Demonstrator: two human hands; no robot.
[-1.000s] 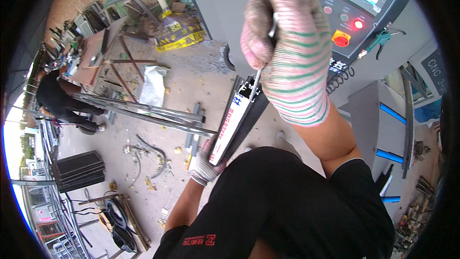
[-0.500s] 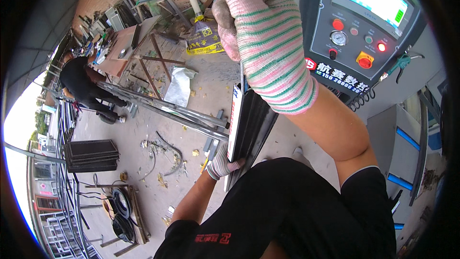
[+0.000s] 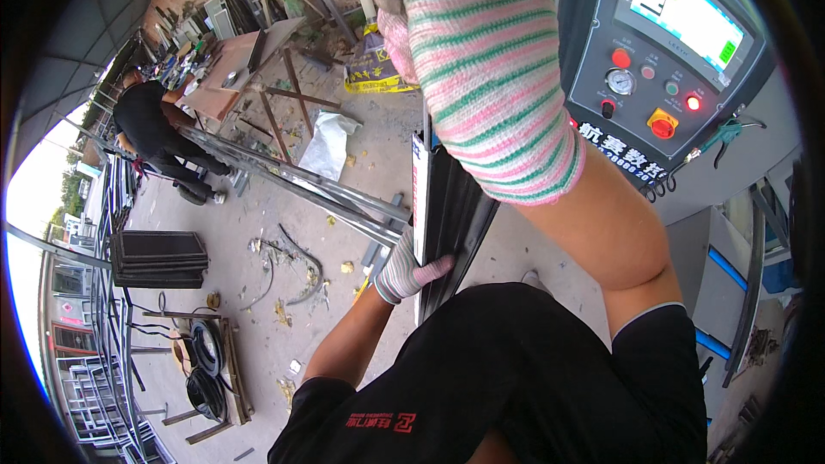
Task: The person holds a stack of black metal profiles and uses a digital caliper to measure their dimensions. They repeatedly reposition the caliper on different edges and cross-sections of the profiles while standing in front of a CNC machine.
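A long metal profile [image 3: 460, 215], dark and grooved with a white side strip, stands steeply in front of my body. My left hand [image 3: 406, 273], in a striped knitted glove, grips its lower part, the thumb across the dark face and the fingers round the white edge. Raised high above it, my right hand [image 3: 490, 69] wears a pink, green and white striped glove and has curled fingers. The hand and wrist cover the profile's upper end, and what the fingers hold is hidden.
A machine control panel [image 3: 666, 60] with screen, gauge and buttons rises at the right, a green air gun [image 3: 722, 133] beside it. Long metal bars [image 3: 326, 193] lie to the left. Farther off are a bending person [image 3: 163, 133], dark stacked panels [image 3: 159, 259] and coils [image 3: 206, 369].
My left hand and the profile have risen slightly. My right hand stays high and closed. The view has shifted a little, and a dark outline now shows on the screen.
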